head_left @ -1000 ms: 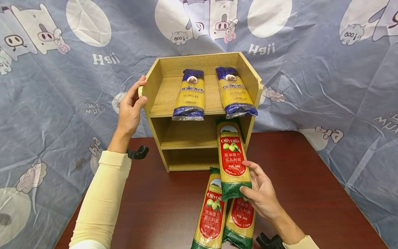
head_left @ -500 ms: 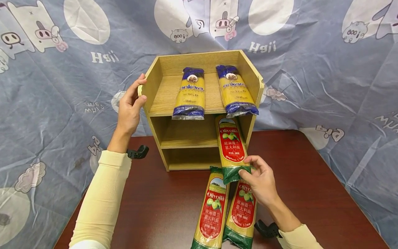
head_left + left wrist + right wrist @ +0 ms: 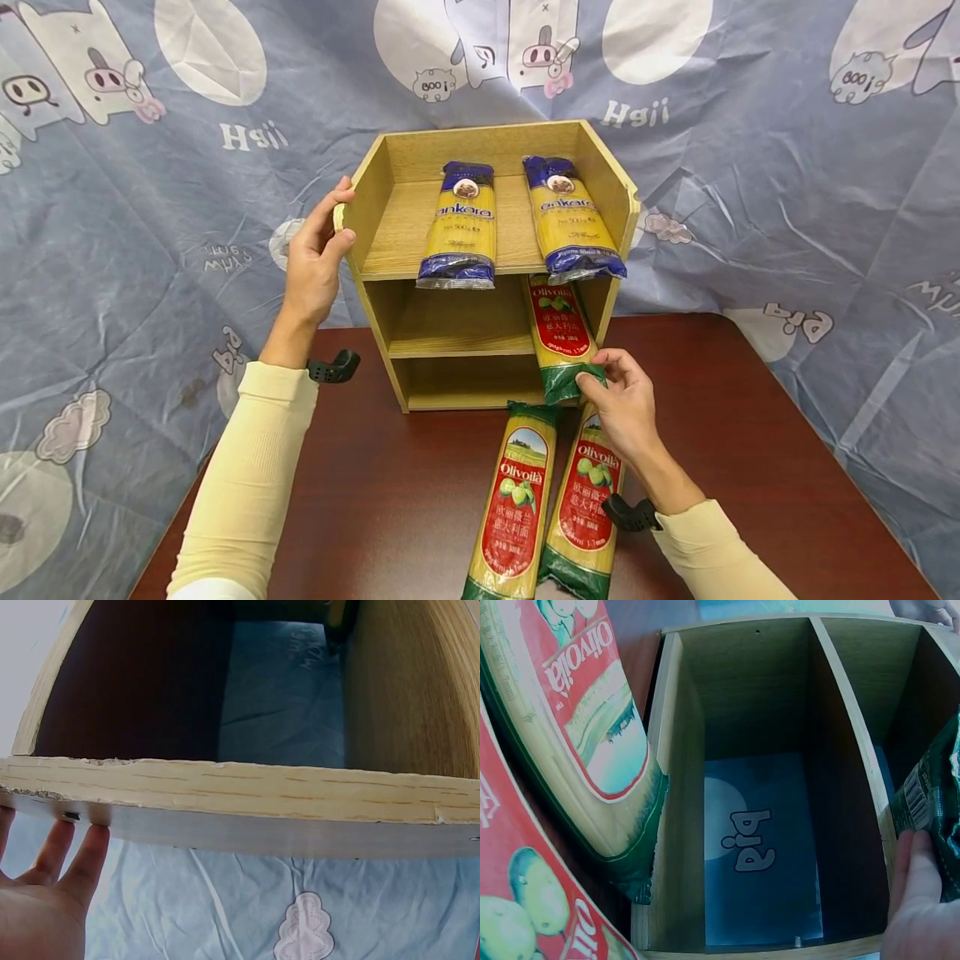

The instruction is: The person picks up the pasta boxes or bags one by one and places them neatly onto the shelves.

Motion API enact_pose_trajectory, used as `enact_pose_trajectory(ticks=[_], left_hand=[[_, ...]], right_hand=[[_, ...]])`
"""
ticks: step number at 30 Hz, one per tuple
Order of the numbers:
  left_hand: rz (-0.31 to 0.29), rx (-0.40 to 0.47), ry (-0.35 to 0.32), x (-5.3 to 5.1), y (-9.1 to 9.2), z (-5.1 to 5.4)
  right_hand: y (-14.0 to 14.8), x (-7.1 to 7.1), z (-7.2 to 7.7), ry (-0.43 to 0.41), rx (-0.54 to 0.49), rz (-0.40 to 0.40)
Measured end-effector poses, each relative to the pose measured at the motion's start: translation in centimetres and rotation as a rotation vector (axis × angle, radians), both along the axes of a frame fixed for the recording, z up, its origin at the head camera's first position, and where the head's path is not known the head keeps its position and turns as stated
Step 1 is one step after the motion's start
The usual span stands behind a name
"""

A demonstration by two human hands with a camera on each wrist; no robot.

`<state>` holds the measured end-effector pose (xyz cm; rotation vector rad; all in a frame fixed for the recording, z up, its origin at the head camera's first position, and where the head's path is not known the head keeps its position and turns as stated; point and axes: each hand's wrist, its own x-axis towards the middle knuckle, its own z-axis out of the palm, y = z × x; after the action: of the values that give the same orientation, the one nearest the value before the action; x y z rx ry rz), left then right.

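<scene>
My right hand (image 3: 624, 407) pinches the green lower end of a red-labelled pasta packet (image 3: 562, 333), whose upper part is inside the middle compartment at its right side, under the top shelf. In the right wrist view the fingers lie against the packet's green end (image 3: 922, 791). My left hand (image 3: 313, 267) grips the front edge of the left side panel of the wooden shelf unit (image 3: 369, 225); the left wrist view shows its fingers (image 3: 84, 862) against the panel's outer face. Two more red-labelled packets, a left one (image 3: 513, 508) and a right one (image 3: 583, 508), lie before the unit.
Two blue-and-yellow packets, a left one (image 3: 459, 225) and a right one (image 3: 573, 218), lie on the top shelf, their lower ends over its front edge. The dark red table (image 3: 720, 433) extends to both sides. A patterned cloth (image 3: 750, 167) hangs behind.
My right hand has moved up and toward the unit, sliding the packet deeper into the middle compartment. More of the right packet on the table shows. The left hand keeps its grip.
</scene>
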<state>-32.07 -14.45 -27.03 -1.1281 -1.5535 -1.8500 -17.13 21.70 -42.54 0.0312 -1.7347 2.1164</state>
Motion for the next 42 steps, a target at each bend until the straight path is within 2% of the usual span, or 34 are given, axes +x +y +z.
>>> enact_pose_trajectory(ticks=[5,9,13,17,20,27,35,42], left_hand=[[-0.007,-0.009,-0.004,0.0,0.1,0.0],[-0.003,-0.002,-0.001,0.0,0.0,0.0],[-0.01,0.004,-0.004,0.0,-0.1,0.1],[-0.018,0.008,-0.01,0.1,0.0,0.2],[-0.017,0.014,-0.021,0.2,0.0,0.3],[-0.01,0.023,-0.067,0.5,0.2,0.3],[-0.015,0.01,-0.07,0.2,0.1,0.0],[-0.01,0.016,-0.055,0.3,0.0,0.2]], right_hand=[[0.2,0.1,0.2,-0.027,0.03,-0.003],[0.6,1.1,0.4,-0.053,0.082,0.029],[1.0,2.6,0.5,-0.046,0.092,0.118],[1.3,4.4,0.8,-0.025,0.039,0.212],[1.4,5.5,1.1,-0.016,0.02,0.247],[1.4,7.2,1.4,0.015,0.056,0.35],[1.1,6.7,1.3,-0.012,0.062,0.498],[0.7,5.6,1.2,-0.002,0.039,0.546]])
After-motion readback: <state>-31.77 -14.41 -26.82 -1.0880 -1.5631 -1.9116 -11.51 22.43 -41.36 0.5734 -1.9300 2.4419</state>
